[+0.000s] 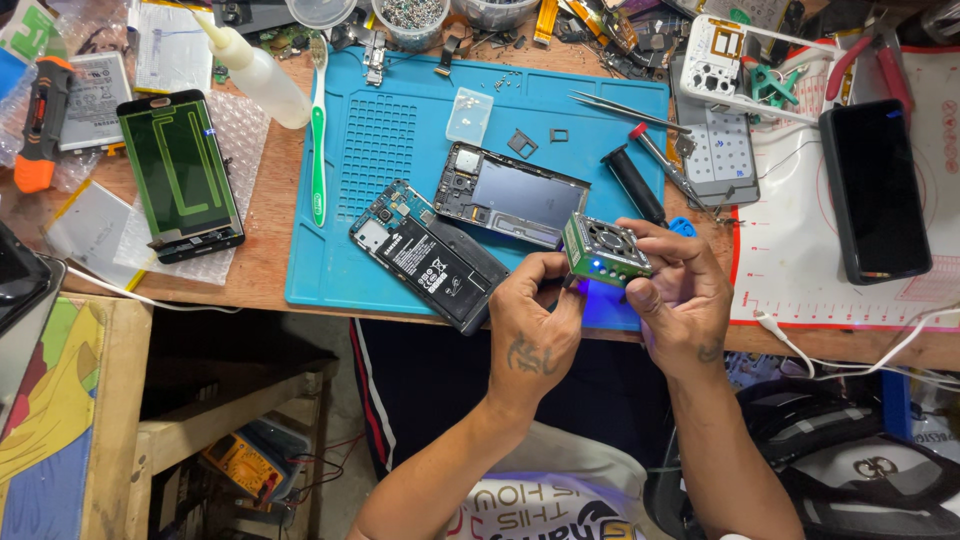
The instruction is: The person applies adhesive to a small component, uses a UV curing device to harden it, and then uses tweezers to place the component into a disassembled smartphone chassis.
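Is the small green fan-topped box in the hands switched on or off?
On: the green box shows a lit blue dot, with blue-violet glow beneath it.

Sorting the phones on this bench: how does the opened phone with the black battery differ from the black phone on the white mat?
The opened phone with the black battery lies diagonally on the blue mat, back cover off, insides showing. The black phone lies nearly upright on the white mat, closed and plain. Neither is touched by a hand.

Cluttered wooden tabletop (262, 262) under bright even light; beneath it, concrete floor (335, 420) and a wooden shelf frame (215, 405).
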